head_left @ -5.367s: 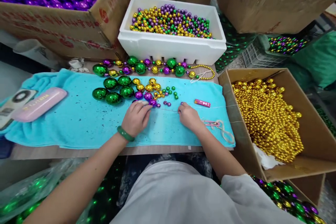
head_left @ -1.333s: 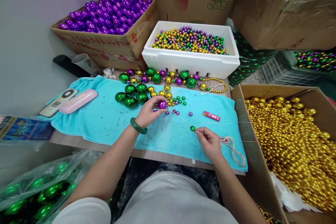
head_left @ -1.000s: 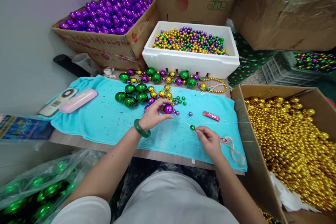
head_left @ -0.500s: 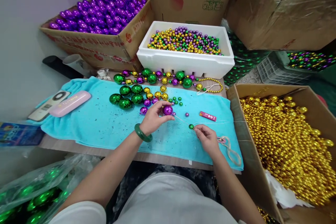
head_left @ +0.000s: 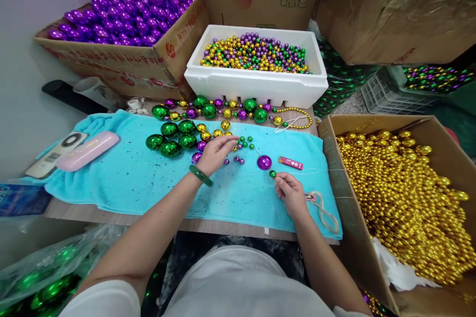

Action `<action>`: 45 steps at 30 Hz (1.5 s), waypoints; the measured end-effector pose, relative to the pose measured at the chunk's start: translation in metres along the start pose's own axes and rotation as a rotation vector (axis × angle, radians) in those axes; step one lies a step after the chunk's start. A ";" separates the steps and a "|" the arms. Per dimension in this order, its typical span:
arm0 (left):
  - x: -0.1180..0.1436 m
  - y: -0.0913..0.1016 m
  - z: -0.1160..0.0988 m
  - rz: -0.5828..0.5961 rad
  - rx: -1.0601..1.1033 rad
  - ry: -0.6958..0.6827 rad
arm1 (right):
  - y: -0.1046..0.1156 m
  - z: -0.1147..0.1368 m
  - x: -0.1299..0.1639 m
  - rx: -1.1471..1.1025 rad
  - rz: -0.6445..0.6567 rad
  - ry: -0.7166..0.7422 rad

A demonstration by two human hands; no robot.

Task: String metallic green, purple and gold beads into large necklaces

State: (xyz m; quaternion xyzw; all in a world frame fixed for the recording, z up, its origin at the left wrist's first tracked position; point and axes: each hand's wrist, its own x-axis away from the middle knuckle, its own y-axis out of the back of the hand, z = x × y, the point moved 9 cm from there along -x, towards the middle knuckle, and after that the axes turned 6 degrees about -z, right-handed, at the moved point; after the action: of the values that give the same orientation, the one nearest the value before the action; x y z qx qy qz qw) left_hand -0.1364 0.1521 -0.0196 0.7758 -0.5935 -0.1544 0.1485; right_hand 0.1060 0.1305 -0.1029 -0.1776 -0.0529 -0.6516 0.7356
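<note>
My right hand (head_left: 293, 192) is closed in a pinch at a small green bead (head_left: 272, 174); thin clear string runs near it. Just beyond lies a large shiny purple bead (head_left: 264, 162), with a stretch of string sticking up from it. My left hand (head_left: 217, 154), a green bangle (head_left: 201, 176) at its wrist, reaches over the loose beads with fingers stretched out. Small green beads (head_left: 244, 144) and small purple beads (head_left: 236, 159) lie by its fingertips. Gold beads (head_left: 217, 133) and big green beads (head_left: 170, 148) are grouped beyond and to its left.
A finished-looking bead strand (head_left: 208, 110) lies along the back of the blue towel (head_left: 122, 183). Behind it stands a white foam box (head_left: 256, 84) of mixed beads. A lighter-like pink item (head_left: 291, 163), a pink case (head_left: 88, 151) and a carton of gold beads (head_left: 334, 133) flank the hands.
My left hand has let go of the large purple bead, which now lies farther right on the string. That hand has shifted over the small beads. My right hand keeps its pinch.
</note>
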 end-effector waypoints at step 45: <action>-0.002 0.004 0.036 -0.116 0.447 0.367 | 0.003 0.031 0.008 0.173 -0.075 0.138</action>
State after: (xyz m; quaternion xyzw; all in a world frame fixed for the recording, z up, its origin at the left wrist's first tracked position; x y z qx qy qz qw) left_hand -0.1557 0.1516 -0.0507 0.8368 -0.5308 0.1150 0.0697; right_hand 0.1145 0.1335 -0.0726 -0.0662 -0.0650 -0.6825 0.7250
